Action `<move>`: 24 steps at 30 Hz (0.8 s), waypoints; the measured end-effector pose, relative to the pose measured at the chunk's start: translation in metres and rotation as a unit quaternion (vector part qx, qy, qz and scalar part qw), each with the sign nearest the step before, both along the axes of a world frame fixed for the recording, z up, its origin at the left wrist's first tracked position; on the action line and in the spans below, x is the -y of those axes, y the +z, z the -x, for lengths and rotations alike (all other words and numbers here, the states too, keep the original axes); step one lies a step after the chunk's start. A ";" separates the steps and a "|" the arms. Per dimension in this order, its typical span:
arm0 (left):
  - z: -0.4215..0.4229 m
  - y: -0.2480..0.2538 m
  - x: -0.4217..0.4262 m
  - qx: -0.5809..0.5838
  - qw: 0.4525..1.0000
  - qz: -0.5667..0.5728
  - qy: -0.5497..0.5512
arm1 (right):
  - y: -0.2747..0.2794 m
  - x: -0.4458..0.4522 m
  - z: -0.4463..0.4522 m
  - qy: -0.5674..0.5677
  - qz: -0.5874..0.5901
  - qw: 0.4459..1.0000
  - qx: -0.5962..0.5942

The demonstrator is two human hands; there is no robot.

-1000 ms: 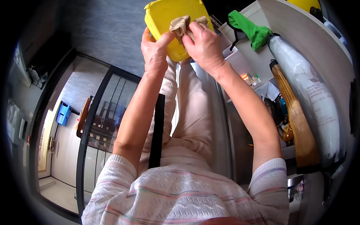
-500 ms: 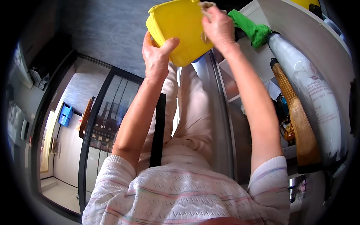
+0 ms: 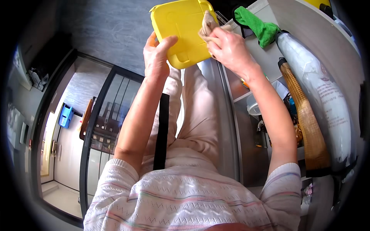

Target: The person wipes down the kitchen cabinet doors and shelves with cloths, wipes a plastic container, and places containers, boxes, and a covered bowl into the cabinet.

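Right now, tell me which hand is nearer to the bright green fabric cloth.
Right. The right hand, gripping a crumpled beige cloth, is below and left of the bright green cloth in the picture; the left hand is farther left, holding the yellow plastic container.

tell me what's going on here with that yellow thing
A person's left hand grips the yellow container by its left edge, holding it out in front. The right hand has a crumpled beige cloth bunched in its fingers, at the container's right side. A green cloth lies farther right.
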State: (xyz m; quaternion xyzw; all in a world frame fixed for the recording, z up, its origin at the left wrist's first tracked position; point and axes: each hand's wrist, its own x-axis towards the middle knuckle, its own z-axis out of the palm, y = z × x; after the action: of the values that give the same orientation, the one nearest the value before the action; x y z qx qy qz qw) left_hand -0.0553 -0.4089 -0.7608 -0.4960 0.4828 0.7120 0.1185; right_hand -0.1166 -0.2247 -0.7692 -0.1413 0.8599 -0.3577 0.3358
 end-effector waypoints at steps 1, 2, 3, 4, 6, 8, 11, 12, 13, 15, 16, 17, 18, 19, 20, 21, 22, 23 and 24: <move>-0.002 0.002 0.002 -0.003 1.000 -0.008 0.002 | 0.002 -0.008 0.000 0.000 -0.024 1.000 0.002; -0.003 0.003 0.006 -0.006 1.000 -0.017 0.003 | 0.003 -0.017 0.002 -0.002 -0.049 0.999 0.004; -0.005 0.003 0.010 -0.009 1.000 -0.027 0.003 | 0.003 -0.027 0.003 -0.004 -0.074 0.997 0.006; -0.007 -0.001 0.014 -0.015 0.998 -0.050 0.026 | 0.002 -0.038 0.005 -0.039 -0.085 0.995 -0.027; -0.009 0.002 0.018 -0.010 0.996 -0.076 0.041 | -0.008 -0.050 0.016 -0.185 -0.047 0.981 0.035; -0.011 0.003 0.017 -0.010 0.995 -0.090 0.051 | -0.002 -0.054 0.018 -0.225 0.007 0.967 0.121; -0.014 0.001 0.015 -0.007 0.993 -0.107 0.058 | 0.011 -0.034 0.013 -0.239 0.098 0.945 0.202; -0.015 0.001 0.015 -0.007 0.992 -0.111 0.060 | 0.012 -0.032 0.010 -0.246 0.105 0.942 0.204; -0.016 0.001 0.015 -0.010 0.992 -0.109 0.058 | 0.011 -0.030 0.006 -0.253 0.114 0.938 0.209; -0.015 0.002 0.014 -0.017 0.992 -0.108 0.055 | 0.009 -0.028 0.003 -0.267 0.117 0.934 0.205; -0.014 0.002 0.012 -0.017 0.993 -0.106 0.056 | 0.009 -0.028 0.002 -0.270 0.128 0.935 0.191; -0.014 0.003 0.011 -0.016 0.993 -0.105 0.059 | 0.009 -0.026 0.001 -0.272 0.138 0.936 0.178; -0.014 0.004 0.009 -0.016 0.993 -0.103 0.061 | 0.010 -0.024 0.000 -0.273 0.148 0.936 0.164; -0.014 0.003 0.009 -0.011 0.994 -0.095 0.053 | 0.011 -0.020 -0.004 -0.245 0.128 0.948 0.154; -0.015 0.003 0.008 -0.007 0.995 -0.086 0.045 | 0.011 -0.018 -0.008 -0.217 0.108 0.959 0.145; -0.015 0.003 0.007 -0.003 0.996 -0.078 0.038 | 0.004 -0.019 -0.013 -0.164 0.069 0.981 0.073; -0.017 0.003 0.006 0.001 0.996 -0.076 0.034 | 0.005 -0.019 -0.013 -0.119 0.042 0.991 0.047; -0.019 0.003 0.005 0.006 0.997 -0.075 0.030 | 0.006 -0.019 -0.012 -0.073 0.016 0.997 0.021; -0.021 0.004 0.005 0.011 0.997 -0.073 0.026 | 0.007 -0.018 -0.011 -0.028 -0.011 1.000 -0.004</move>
State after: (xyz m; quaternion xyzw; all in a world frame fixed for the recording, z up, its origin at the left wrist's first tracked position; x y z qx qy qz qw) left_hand -0.0342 -0.4140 -0.7570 -0.5058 0.4153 0.7428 0.1413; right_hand -0.1052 -0.2069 -0.7621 -0.1149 0.8687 -0.3573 0.3232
